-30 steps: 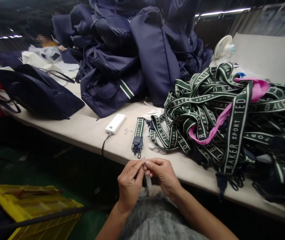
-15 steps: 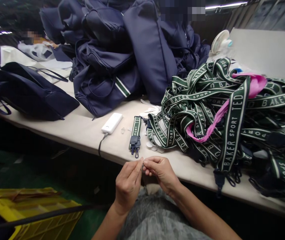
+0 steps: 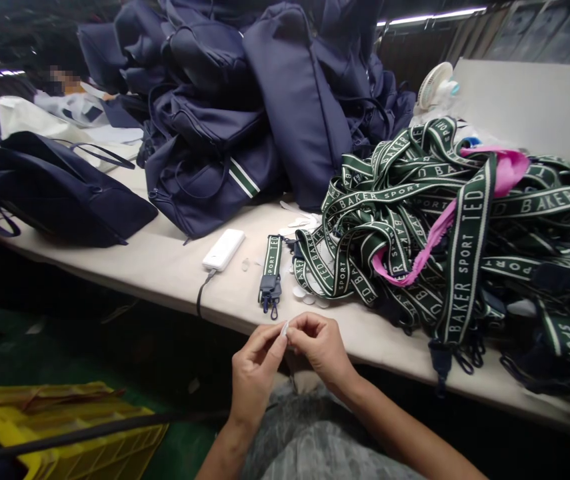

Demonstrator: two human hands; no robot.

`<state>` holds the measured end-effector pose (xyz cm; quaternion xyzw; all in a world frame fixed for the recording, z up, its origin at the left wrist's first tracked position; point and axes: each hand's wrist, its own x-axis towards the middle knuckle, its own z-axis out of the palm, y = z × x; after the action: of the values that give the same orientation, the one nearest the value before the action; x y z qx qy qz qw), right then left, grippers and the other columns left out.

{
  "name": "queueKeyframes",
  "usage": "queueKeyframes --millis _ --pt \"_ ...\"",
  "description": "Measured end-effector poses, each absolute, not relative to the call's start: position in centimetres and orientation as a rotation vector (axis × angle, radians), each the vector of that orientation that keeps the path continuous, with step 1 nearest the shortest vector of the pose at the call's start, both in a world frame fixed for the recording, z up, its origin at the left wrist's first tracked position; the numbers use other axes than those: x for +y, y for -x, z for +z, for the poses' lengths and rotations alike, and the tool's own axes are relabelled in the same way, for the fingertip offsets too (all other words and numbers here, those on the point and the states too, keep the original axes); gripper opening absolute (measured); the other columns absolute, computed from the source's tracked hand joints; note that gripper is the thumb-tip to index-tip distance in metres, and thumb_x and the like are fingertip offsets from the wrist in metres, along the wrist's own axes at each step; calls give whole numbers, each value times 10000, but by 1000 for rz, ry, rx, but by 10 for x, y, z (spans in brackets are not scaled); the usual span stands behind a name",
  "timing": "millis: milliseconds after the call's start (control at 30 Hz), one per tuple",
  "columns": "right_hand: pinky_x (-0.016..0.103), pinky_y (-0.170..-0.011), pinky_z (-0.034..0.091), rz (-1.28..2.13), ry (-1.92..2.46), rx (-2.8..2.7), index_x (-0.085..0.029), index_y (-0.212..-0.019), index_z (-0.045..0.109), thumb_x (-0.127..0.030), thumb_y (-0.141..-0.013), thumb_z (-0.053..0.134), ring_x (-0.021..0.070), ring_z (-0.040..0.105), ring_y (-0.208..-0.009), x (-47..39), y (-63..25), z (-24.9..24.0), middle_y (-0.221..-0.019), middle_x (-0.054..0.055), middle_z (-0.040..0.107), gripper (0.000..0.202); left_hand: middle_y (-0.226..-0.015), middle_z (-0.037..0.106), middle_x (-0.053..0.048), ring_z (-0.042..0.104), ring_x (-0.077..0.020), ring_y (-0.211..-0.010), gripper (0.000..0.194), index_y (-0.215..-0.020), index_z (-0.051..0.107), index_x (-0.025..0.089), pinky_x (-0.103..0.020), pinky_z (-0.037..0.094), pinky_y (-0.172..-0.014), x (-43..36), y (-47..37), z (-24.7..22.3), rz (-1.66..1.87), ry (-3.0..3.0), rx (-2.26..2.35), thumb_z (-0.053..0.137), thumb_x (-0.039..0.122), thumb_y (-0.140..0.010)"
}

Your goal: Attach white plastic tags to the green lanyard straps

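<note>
Between the fingertips of both my hands is a small white piece (image 3: 284, 329), too small to name. My left hand (image 3: 257, 367) pinches it from the left, thumb along its near side. From the right, my right hand (image 3: 321, 343) closes thumb and finger on its edge. Both hands are just off the table's front edge, above my lap. Beyond them a short green-and-white lettered strap (image 3: 271, 267) with dark clips lies on the table. Small white discs (image 3: 309, 297) lie to its right, partly under the strap heap.
A big heap of lettered straps (image 3: 395, 200) with a pink band (image 3: 435, 240) covers the table's right side. Navy bags (image 3: 215, 133) are piled behind. A white power bank (image 3: 223, 250) with a cable lies left of centre. A yellow crate (image 3: 89, 433) stands lower left.
My left hand has turned slightly and its thumb has shifted, so more of the small white piece shows. Both hands remain together at the table edge.
</note>
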<state>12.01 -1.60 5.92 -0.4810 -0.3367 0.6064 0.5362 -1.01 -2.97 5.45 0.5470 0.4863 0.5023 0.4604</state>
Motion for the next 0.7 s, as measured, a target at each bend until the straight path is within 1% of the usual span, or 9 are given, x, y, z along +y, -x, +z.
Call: queueKeyframes --millis 67,133,233,300,367,400,533,600,700 --pt "204 -502 365 1397 1165 -848 -132 -645 671 -270 -655 734 79 462 -493 -18 -119 59 -550 -14 604 152 -908 734 -48 667 -192 -880 179 -920 776 180 -257 525 -833 -29 8 53 1243 -1188 1240 716 332 -847" --pt "199 -484 341 1436 1146 -799 -134 -628 654 -269 -643 736 74 444 -475 -20 -122 61 -531 -17 588 159 -821 721 -41 647 -169 -784 217 -861 764 157 -243 527 -754 -25 8 49 1276 -995 1222 755 366 -805" --pt "187 -455 300 1491 1049 -661 -140 -623 641 -271 -632 749 63 412 -453 -20 -141 70 -514 -22 568 170 -723 684 -24 586 -122 -649 293 -777 724 132 -208 506 -625 -15 14 42 1401 -698 1172 833 393 -699" --pt "180 -452 296 1399 982 -623 -143 -644 652 -266 -638 766 56 393 -458 -18 -161 82 -515 -32 549 168 -698 663 -10 567 -103 -620 335 -761 695 127 -191 499 -601 -7 22 38 1488 -596 1184 868 388 -640" --pt "182 -462 317 1181 951 -663 -150 -692 679 -252 -670 769 61 406 -474 -15 -180 99 -536 -36 549 138 -716 669 -11 585 -105 -639 363 -779 675 127 -193 513 -622 -2 30 34 1550 -567 1213 872 391 -626" --pt "188 -468 331 1017 950 -703 -154 -714 691 -239 -687 767 67 424 -483 -13 -189 109 -553 -34 559 117 -740 683 -19 603 -112 -665 372 -795 667 128 -200 524 -645 0 33 33 1571 -562 1224 865 399 -634" --pt "236 -462 365 120 919 -802 -169 -754 702 -172 -725 723 99 486 -481 2 -204 156 -607 -29 592 36 -830 729 -66 660 -150 -743 386 -859 623 139 -243 557 -698 3 42 31 1651 -557 1246 804 443 -704" --pt "251 -482 389 -227 902 -872 -175 -773 698 -144 -736 685 107 502 -495 15 -204 178 -638 -30 602 50 -804 724 -58 660 -152 -702 382 -877 603 146 -248 562 -649 3 45 31 1682 -568 1294 774 454 -731" --pt "265 -575 440 -479 974 -1214 -165 -760 678 -122 -769 630 114 530 -556 50 -200 195 -674 -18 617 65 -689 677 -12 629 -135 -609 350 -878 604 147 -216 531 -553 2 49 33 1696 -666 1424 736 453 -774"
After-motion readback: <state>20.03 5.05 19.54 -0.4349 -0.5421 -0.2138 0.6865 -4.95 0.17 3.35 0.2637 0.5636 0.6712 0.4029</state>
